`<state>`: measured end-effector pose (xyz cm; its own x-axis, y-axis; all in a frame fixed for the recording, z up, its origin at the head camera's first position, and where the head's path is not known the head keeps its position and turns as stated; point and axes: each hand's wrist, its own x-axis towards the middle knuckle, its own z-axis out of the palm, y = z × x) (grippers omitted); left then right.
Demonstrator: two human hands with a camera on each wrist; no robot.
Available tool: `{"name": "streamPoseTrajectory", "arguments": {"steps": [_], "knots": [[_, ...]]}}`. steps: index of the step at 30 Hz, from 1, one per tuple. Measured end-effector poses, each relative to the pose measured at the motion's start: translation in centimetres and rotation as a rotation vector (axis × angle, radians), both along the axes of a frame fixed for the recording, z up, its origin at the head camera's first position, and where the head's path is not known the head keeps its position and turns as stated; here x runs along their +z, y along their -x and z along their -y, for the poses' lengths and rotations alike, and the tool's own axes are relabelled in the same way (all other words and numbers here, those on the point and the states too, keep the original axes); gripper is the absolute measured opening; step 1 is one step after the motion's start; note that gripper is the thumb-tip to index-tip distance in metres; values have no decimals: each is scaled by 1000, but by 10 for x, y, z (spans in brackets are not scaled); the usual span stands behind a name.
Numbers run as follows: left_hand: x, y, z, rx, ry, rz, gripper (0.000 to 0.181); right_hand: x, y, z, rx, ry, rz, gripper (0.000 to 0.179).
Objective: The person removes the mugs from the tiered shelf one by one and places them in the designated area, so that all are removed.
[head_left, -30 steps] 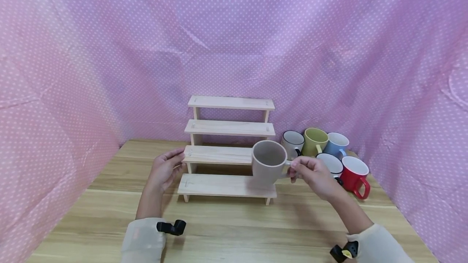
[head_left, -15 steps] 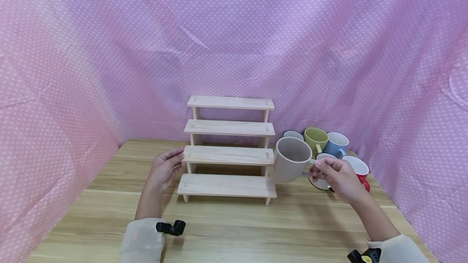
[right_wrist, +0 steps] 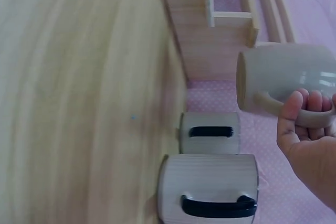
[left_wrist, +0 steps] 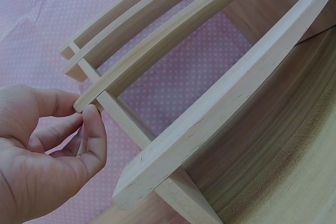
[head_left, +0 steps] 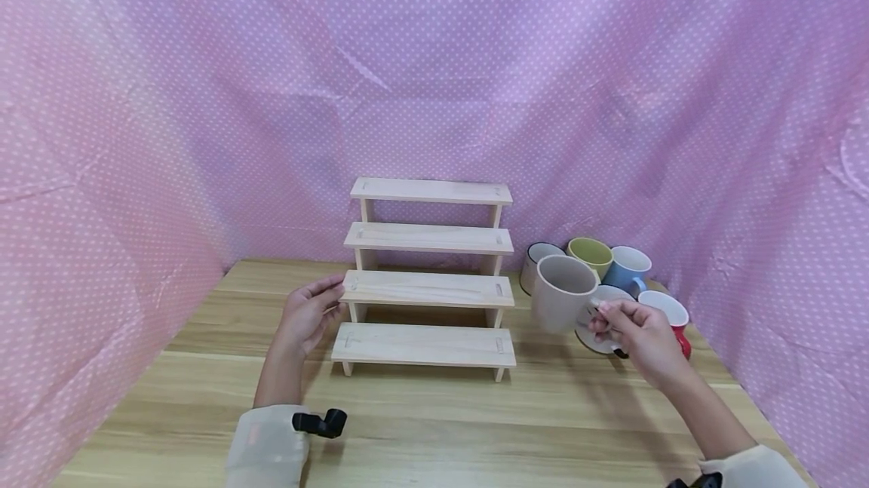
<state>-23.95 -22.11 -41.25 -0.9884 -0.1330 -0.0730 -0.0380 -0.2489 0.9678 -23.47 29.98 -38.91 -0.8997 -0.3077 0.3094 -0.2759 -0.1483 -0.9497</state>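
A pale wooden stepped rack (head_left: 424, 343) with several shelves stands upright mid-table in the head view. At its left side, my left hand (head_left: 308, 314) pinches the end of the second shelf from the bottom; thumb and finger meet at that corner (left_wrist: 81, 100) in the left wrist view. To the right of the rack, my right hand (head_left: 645, 341) grips the handle of a beige mug (head_left: 562, 299). This mug is upright and raised off the table. In the right wrist view the fingers curl through its handle (right_wrist: 312, 119).
Behind and beside the held mug stand a dark-rimmed white mug (head_left: 532, 273), a yellow-green mug (head_left: 588, 251), a blue mug (head_left: 626, 269), another white mug (head_left: 597, 339) with a black handle, and a red mug (head_left: 680, 329). Polka-dot pink cloth (head_left: 434, 81) surrounds the wooden table (head_left: 434, 428).
My right hand has carried the beige mug rightward, from over the bottom shelf's right end to in front of the other mugs. My left hand stays at the rack.
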Motion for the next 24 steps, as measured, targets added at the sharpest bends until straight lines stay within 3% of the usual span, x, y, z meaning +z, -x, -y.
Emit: {"name": "streamPoseTrajectory", "arguments": {"steps": [9, 17, 24], "knots": [[-1, 1, 0, 2, 0, -4, 44, -12, -2, 8, -82, -61, 157, 17], [-1, 2, 0, 3, -10, 3, 43, -20, -2, 22, -287, -236, 259, 29], [0, 2, 0, 6, -9, 7, 44, -28, 0, 29, -341, -246, 259, 27]]}}
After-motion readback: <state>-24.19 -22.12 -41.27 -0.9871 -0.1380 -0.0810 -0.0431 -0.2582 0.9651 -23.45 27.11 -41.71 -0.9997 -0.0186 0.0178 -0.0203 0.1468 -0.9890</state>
